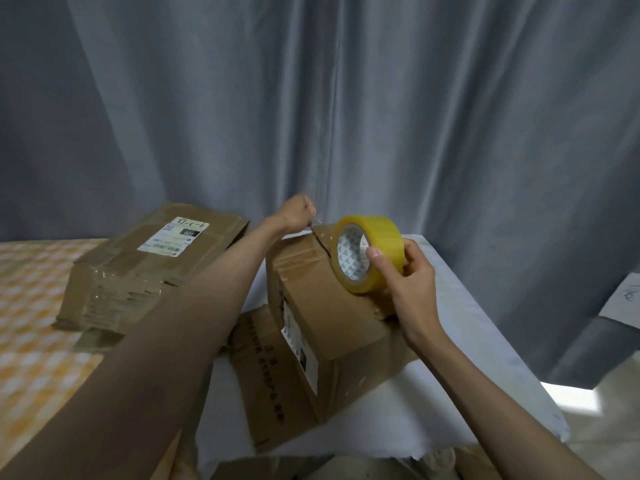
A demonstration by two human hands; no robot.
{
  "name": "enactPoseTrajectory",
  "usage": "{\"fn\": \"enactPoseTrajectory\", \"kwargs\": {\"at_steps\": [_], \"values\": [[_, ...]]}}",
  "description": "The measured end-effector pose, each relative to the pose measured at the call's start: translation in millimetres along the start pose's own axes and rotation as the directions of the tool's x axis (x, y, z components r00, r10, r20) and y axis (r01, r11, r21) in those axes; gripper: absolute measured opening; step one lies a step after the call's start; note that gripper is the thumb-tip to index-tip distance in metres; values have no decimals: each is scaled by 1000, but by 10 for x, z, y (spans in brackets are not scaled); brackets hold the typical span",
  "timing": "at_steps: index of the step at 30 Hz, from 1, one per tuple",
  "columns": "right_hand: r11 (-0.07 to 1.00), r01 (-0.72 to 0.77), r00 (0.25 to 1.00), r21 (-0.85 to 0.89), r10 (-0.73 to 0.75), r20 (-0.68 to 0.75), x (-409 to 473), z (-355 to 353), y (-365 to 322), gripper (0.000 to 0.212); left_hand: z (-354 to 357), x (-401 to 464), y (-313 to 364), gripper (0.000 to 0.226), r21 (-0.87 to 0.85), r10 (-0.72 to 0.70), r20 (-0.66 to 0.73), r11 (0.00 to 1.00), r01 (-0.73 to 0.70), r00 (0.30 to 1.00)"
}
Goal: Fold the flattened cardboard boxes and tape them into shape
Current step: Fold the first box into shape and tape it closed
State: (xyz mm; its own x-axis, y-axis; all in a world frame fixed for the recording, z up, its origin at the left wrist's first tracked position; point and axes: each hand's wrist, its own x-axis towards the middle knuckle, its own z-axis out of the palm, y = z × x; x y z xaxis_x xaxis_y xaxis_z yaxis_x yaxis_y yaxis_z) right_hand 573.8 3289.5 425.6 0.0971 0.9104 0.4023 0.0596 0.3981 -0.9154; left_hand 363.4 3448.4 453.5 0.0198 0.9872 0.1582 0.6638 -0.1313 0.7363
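Curtains (346, 98) of grey-blue cloth hung in long folds across the whole background, reaching down behind the work surface. A white sheet (433, 410) covered the surface at centre and right, its front edge ragged; to the left lay a cloth with an orange and white check (31, 306). On the white sheet stood the folded box (329, 306), brown cardboard with a white label on its near left face, resting on a flattened box (256, 375) printed with dark characters. A stack of flattened boxes (145, 268) lay on the checked cloth, well apart to the left, the top one bearing a label with handwriting. The right hand (408, 282) gripped the yellow tape roll (369, 252), thumb across the core opening and fingers curled round the outer face, holding it upright on top of the folded box. The left hand (296, 213) was closed at the box's far top edge, fingers pinched together on what appeared to be the tape's free end, too thin to confirm. Pale floor (588, 445) showed at lower right.
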Motion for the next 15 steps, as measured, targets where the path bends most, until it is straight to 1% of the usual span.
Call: {"fn": "enactPoseTrajectory", "kwargs": {"at_steps": [3,6,8,11,12,15], "values": [[1000,30,999,-10,-30,-17,-33,0,-4,30,65,9,-92,22,-105,-48,-4,993,47,999],[999,30,996,-36,-33,-77,-55,46,-29,29,65,4,-81,26,-152,-31,-31,988,26,999],[999,27,994,-30,-30,-106,-45,72,-59,26,45,-7,-71,27,-154,-6,-50,988,-1,999],[1000,24,988,-18,-27,-154,-24,88,-101,25,16,-23,-103,16,-88,47,-81,995,-54,996],[1000,21,985,-11,-23,-172,-21,90,-112,26,12,-28,-127,13,-93,61,-93,993,-69,994],[1000,12,978,-2,-12,-208,-19,100,-147,28,39,-45,-176,12,-214,52,-110,974,-75,993]]}}
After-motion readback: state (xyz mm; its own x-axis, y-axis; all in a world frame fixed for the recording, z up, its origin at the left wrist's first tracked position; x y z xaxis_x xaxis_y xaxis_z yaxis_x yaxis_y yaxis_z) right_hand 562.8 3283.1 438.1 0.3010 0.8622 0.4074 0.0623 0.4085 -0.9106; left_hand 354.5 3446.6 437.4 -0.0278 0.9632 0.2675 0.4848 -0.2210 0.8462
